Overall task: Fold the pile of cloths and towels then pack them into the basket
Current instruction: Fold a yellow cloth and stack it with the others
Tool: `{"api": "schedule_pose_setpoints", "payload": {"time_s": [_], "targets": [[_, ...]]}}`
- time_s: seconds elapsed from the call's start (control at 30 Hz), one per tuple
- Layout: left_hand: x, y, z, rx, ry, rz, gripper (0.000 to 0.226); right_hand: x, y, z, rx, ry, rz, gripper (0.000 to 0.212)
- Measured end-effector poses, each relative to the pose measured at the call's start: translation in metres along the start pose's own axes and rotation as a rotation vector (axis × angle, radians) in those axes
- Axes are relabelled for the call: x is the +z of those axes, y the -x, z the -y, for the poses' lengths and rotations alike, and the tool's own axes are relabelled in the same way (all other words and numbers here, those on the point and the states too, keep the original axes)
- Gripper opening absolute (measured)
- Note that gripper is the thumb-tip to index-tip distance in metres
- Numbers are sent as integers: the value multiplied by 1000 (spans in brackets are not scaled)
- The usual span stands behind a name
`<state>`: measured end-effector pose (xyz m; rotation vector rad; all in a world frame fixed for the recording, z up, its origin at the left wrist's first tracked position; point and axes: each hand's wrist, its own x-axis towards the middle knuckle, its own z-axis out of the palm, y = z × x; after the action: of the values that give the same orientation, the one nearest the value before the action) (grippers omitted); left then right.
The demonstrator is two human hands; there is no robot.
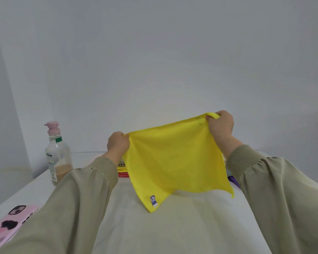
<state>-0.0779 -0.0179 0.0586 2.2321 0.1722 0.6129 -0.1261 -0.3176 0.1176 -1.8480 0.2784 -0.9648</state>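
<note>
Now: yellow cloth (173,162) hangs spread above the desk (154,231), top edge running left-right, rising rightward, tagged corner pointing down. I see left grip (117,143) and right grip (221,125) raised, each pinching a top corner.

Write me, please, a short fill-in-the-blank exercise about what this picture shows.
1. The left hand and the right hand each pinch a top corner of the ____ cloth.
2. The bottle stands to the ____ of the left hand.
3. The phone lies in a ____ case.

Missing words: yellow; left; pink.
</note>
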Motion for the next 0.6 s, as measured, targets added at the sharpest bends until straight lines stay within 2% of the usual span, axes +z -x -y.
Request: {"api": "schedule_pose_setpoints", "payload": {"time_s": [0.1,0.2,0.3,0.37,0.47,0.6], "targets": [[-6,5,-12,12,248,-73,36,-9,4,-1,-8,-10,-16,17],[-18,15,-27,16,467,-44,35,-20,9,2,-26,-56,-35,26],[-31,30,-41,-42,683,61,24,-33,13,3,-60,-45,-63,26],[-41,37,-48,-116,821,194,12,-41,13,3,-72,-36,-82,25],[-55,36,-50,-234,817,358,26,-50,9,0,-53,-34,-84,27],[-56,25,-36,-315,556,433,25,-46,0,-16,24,27,-37,34]]}}
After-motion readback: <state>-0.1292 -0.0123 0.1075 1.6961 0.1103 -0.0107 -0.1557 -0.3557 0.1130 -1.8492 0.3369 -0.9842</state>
